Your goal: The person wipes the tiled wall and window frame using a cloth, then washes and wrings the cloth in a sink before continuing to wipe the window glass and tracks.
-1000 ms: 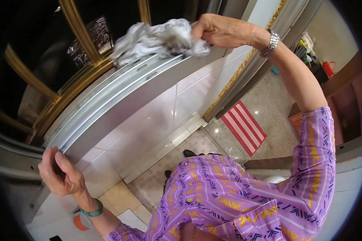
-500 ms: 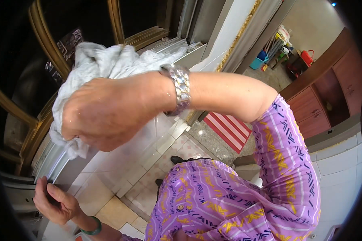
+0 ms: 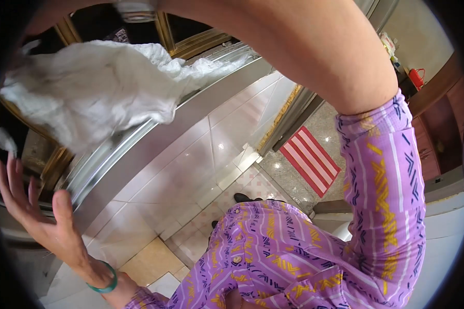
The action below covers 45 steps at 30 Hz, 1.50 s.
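A crumpled white cloth [image 3: 98, 87] is spread over the window sill track, its left part lifted and blurred. My right hand [image 3: 38, 19] is at the upper left rim, dim and smeared, at the cloth's raised left end; it seems closed on the cloth, though the fingers barely show. A metal watch band [image 3: 136, 11] circles that wrist. My left hand [image 3: 49, 224] is lower left, palm up with fingers spread, holding nothing. Just above its fingertips hangs a small white cloth end [image 3: 4, 141]. A green bangle [image 3: 104, 280] is on my left wrist.
The metal window track [image 3: 108, 154] curves along the sill, with brown window frames [image 3: 165, 31] behind it. Below is a white tiled wall [image 3: 175, 159]. A red striped mat [image 3: 310, 160] lies past the doorway; a reddish wooden cabinet [image 3: 428, 149] stands at right.
My right arm has swung up and left, pulling the white cloth out wider over the sill. My left hand has risen slightly and its curled fingers have spread.
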Tool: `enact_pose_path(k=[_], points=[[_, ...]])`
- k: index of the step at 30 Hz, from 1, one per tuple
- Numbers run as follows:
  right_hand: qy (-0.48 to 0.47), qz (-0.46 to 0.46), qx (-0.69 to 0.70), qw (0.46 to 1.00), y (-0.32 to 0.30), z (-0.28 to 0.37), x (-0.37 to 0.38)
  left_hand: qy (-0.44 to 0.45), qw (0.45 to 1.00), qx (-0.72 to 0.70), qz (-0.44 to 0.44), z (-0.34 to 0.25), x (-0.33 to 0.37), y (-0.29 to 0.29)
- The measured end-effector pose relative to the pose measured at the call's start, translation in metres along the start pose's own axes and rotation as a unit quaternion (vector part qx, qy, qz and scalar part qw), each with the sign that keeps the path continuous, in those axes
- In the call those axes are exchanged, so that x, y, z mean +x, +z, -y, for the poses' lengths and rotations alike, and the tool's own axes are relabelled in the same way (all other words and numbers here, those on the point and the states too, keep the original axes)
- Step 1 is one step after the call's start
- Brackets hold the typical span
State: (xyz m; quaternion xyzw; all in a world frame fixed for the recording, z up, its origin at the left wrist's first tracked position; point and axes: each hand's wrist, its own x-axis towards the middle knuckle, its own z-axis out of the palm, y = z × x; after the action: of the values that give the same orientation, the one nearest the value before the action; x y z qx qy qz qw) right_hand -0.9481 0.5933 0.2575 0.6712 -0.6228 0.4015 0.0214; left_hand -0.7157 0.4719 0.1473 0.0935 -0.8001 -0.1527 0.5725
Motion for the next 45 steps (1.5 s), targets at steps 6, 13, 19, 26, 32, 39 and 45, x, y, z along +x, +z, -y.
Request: enact_pose_path(k=[6, 13, 19, 26, 32, 39, 45], points=[[0.028, -0.037, -0.018, 0.999, -0.033, -0.016, -0.026, -0.093, 0.995, 0.013, 0.018, 0.022, 0.04, 0.0], [0.037, -0.041, -0.172, 0.983, -0.078, -0.04, -0.068, 0.122, 0.94, 0.02, 0.317, -0.045, 0.075, 0.045], [0.095, -0.023, -0.443, 0.891, -0.076, -0.061, -0.119, 0.216, 0.871, -0.046, 0.439, -0.078, 0.073, 0.106], [0.035, 0.053, -0.321, 0.945, -0.047, -0.06, -0.145, 0.139, 0.827, -0.198, 0.508, -0.08, 0.065, 0.147], [0.093, 0.057, -0.412, 0.905, -0.05, -0.07, -0.153, 0.059, 0.766, -0.165, 0.618, -0.094, 0.076, 0.193], [0.059, -0.052, -0.329, 0.941, -0.027, -0.065, -0.169, 0.155, 0.807, -0.094, 0.563, -0.084, 0.065, 0.166], [-0.029, -0.164, -0.084, 0.982, -0.032, -0.062, -0.161, 0.064, 0.797, -0.061, 0.597, -0.087, 0.072, 0.124]])
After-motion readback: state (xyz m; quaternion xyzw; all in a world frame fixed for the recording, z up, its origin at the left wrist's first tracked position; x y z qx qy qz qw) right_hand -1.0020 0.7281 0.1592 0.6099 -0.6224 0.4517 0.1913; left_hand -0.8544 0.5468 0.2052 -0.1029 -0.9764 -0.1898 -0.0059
